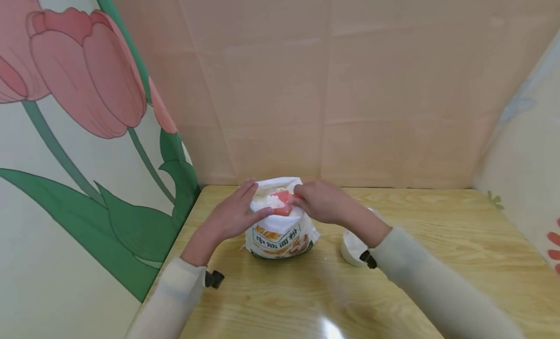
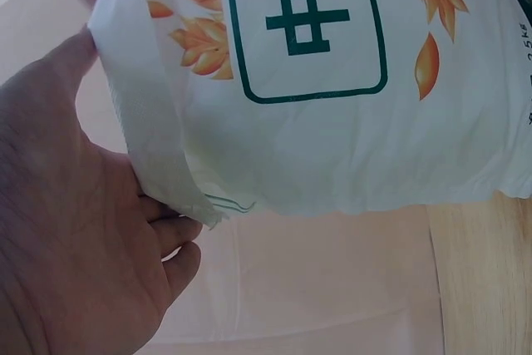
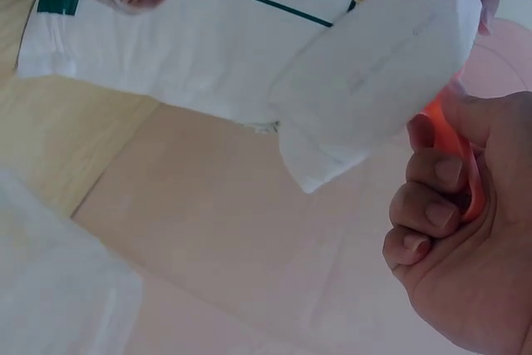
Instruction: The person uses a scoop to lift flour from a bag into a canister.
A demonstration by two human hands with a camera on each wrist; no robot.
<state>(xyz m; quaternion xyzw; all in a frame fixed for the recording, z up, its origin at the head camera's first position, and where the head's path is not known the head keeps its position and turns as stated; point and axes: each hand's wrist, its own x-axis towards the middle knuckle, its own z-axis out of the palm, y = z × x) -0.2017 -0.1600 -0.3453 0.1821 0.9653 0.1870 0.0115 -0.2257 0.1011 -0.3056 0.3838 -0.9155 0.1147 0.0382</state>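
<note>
An upright white flour bag [image 1: 280, 239] stands with its top open and its rim folded outward. My left hand [image 1: 234, 213] holds the bag's rim at the left, its thumb along the front edge; the left wrist view shows the fingers [image 2: 176, 234] bent at the rim. With my right hand [image 1: 323, 202] I grip the handle of a red scoop [image 1: 284, 203], whose head is in the bag's mouth among white flour [image 1: 271, 201]. In the right wrist view the fingers curl round the red handle [image 3: 453, 143]; the bag hides the scoop's head there.
A whitish, see-through container [image 1: 351, 249] stands on the wooden table [image 1: 271, 300] right of the bag, partly hidden under my right forearm. A pinkish-beige sheet [image 1: 332, 86] hangs behind the table. At the left is a panel with painted tulips [image 1: 87, 71].
</note>
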